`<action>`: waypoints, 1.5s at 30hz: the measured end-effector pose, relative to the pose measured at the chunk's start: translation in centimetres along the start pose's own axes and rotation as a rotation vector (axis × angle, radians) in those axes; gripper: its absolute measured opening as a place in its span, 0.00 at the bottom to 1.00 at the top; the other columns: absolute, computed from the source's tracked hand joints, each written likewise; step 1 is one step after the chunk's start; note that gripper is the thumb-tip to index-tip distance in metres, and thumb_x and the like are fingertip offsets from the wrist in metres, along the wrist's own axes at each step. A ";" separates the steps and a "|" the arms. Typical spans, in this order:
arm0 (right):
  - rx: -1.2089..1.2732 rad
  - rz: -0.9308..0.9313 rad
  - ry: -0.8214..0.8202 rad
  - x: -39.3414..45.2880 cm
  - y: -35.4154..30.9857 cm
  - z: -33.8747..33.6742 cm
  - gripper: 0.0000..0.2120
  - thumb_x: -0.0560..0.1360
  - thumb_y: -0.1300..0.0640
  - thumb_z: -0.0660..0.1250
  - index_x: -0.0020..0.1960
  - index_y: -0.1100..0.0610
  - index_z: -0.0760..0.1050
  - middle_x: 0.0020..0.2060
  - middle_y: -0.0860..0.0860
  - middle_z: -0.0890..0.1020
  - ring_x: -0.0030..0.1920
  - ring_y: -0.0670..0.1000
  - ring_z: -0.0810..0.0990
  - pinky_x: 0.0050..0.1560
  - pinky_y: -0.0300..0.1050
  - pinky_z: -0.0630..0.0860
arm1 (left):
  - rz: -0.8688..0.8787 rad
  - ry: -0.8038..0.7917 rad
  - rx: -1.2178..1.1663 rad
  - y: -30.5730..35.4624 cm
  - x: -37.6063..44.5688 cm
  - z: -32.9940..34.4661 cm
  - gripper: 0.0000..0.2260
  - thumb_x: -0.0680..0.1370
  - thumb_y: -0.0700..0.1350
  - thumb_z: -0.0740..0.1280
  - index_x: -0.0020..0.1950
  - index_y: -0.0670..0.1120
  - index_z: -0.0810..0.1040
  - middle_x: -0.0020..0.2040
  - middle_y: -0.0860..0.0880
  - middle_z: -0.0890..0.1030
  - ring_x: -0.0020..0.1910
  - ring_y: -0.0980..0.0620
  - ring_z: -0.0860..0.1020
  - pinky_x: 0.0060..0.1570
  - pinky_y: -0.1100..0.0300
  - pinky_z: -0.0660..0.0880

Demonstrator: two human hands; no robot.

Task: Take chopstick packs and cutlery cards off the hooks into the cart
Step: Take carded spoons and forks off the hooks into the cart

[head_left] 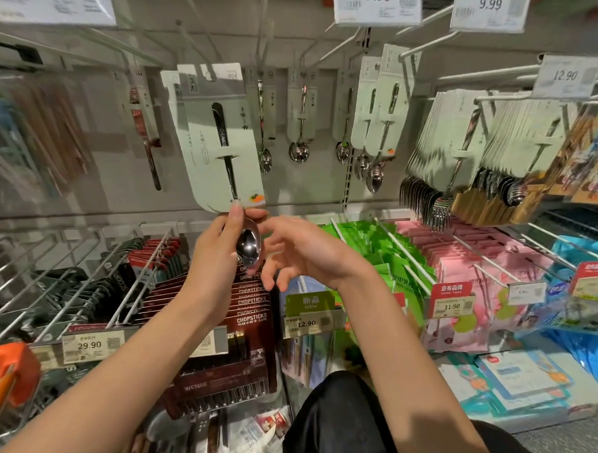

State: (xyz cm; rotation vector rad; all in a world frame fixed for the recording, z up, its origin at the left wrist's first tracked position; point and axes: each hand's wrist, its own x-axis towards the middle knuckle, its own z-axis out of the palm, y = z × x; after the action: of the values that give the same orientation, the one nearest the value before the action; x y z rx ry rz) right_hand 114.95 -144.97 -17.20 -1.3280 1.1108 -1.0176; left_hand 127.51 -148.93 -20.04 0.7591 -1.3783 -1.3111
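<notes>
Shop pegboard wall (pixel 93 187), hooked cutlery cards (pixel 218 137).

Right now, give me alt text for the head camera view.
The left hand grips the bowl of a spoon on a pale green cutlery card hanging from a hook, the open right hand beside it. Chopstick packs hang below; an orange cart sits far left.

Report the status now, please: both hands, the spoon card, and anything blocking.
Left hand grips spoon bowl of pale green spoon card. Right hand open beside it. Card top at its hook. Nothing blocking.
</notes>
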 end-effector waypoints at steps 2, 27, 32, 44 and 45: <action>-0.069 -0.026 -0.059 -0.1 0.2 0.3 0.06 0.81 0.59 0.58 0.51 0.58 0.72 0.37 0.57 0.79 0.29 0.51 0.77 0.26 0.38 0.73 | -0.019 -0.048 -0.009 0.0 -0.1 -0.2 0.16 0.80 0.56 0.57 0.52 0.48 0.80 0.48 0.48 0.83 0.35 0.56 0.79 0.32 0.63 0.72; 0.266 -0.512 1.026 0.4 1.8 -5.8 0.15 0.83 0.59 0.53 0.38 0.57 0.67 0.26 0.46 0.71 0.20 0.40 0.62 0.19 0.33 0.55 | -0.093 -0.060 0.098 0.2 1.0 -2.1 0.13 0.84 0.45 0.54 0.54 0.47 0.78 0.41 0.46 0.84 0.33 0.54 0.82 0.28 0.63 0.78; 0.421 -0.629 1.155 -0.9 1.3 -7.5 0.14 0.83 0.58 0.52 0.39 0.56 0.66 0.31 0.49 0.66 0.21 0.39 0.62 0.19 0.32 0.55 | -0.059 -0.051 0.194 0.1 0.7 -2.1 0.13 0.84 0.45 0.55 0.51 0.50 0.79 0.42 0.45 0.84 0.32 0.54 0.82 0.28 0.64 0.76; 0.324 -0.605 1.125 -2.5 2.0 -10.6 0.14 0.83 0.57 0.54 0.40 0.58 0.70 0.26 0.45 0.68 0.21 0.40 0.61 0.20 0.33 0.54 | -0.105 -0.116 0.225 -0.7 -0.1 -1.0 0.13 0.84 0.45 0.56 0.52 0.48 0.79 0.39 0.48 0.85 0.30 0.54 0.81 0.26 0.64 0.73; 0.329 -0.608 1.117 -2.6 2.2 -10.8 0.14 0.83 0.57 0.54 0.40 0.58 0.70 0.26 0.45 0.68 0.21 0.40 0.61 0.20 0.33 0.54 | -0.105 -0.121 0.226 -0.6 -0.1 -0.9 0.13 0.84 0.45 0.55 0.52 0.47 0.79 0.39 0.48 0.85 0.30 0.54 0.81 0.26 0.64 0.73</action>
State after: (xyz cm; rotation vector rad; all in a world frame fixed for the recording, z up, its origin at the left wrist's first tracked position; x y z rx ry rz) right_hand 103.74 -144.58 -18.74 -0.7763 1.2232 -2.4495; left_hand 128.30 -149.22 -20.83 0.9269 -1.6211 -1.3140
